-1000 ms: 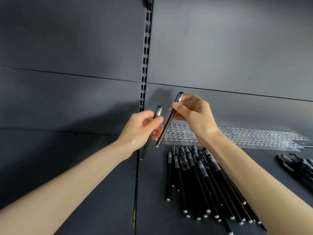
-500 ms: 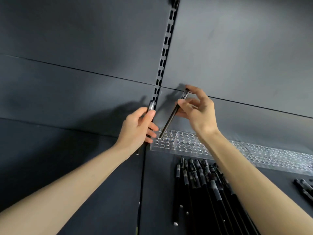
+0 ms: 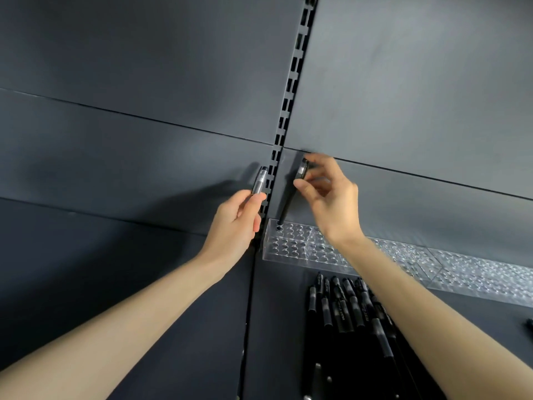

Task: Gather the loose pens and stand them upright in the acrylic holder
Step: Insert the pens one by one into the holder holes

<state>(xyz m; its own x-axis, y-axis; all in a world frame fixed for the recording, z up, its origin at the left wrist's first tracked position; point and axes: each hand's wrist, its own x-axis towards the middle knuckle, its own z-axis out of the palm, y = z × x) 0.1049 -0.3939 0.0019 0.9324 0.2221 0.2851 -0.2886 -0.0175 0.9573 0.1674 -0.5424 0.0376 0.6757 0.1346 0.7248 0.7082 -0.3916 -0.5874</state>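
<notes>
The right hand (image 3: 328,203) pinches a pen (image 3: 288,197) high, apparently steering its tip into the acrylic holder (image 3: 288,255) corner; the left hand (image 3: 233,226) grips a spare pen (image 3: 259,181).

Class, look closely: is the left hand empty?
No, the left hand grips a black pen, its capped end sticking up above the thumb.

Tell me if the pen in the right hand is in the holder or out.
In: the pen has its lower tip in the acrylic holder, far-left corner hole, leaning, with the right hand pinching its top. Depth: cannot tell.
</notes>
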